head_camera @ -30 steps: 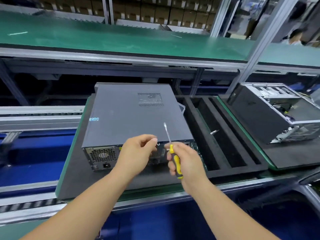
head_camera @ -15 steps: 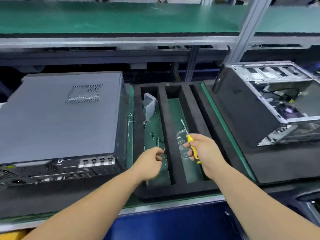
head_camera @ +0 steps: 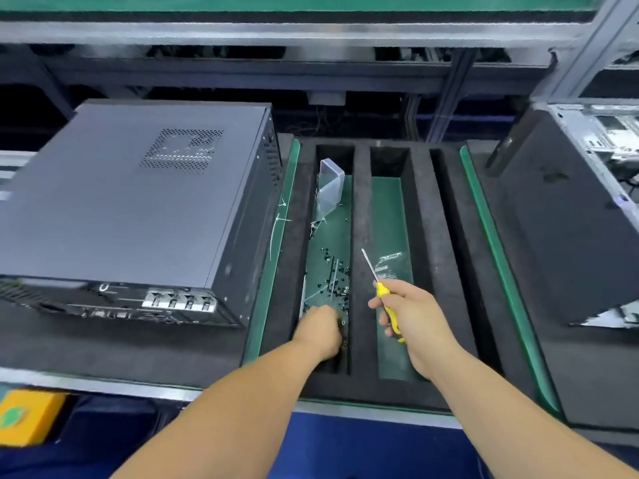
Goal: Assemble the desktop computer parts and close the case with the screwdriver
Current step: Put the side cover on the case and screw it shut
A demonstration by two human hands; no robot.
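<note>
Case (head_camera: 131,202) sits closed on the tabletop (head_camera: 103,350) at your left, lid on, back panel facing you; a second case (head_camera: 567,216) stands at far right, its inside showing. Between them the foam tray (head_camera: 359,236) has long slots. Step in hand looks like fetching a screw to fasten the lid. Your left hand (head_camera: 320,331) is down in the left slot among the loose screws (head_camera: 333,274), fingers curled under; whether it has one pinched you can't tell from here. Your right hand (head_camera: 411,314) is clenched round the yellow screwdriver (head_camera: 383,295), tip pointing up and away over the middle slot. Next move probably calls for carrying one screw to a hole on the back panel and seating the tip squarely.
</note>
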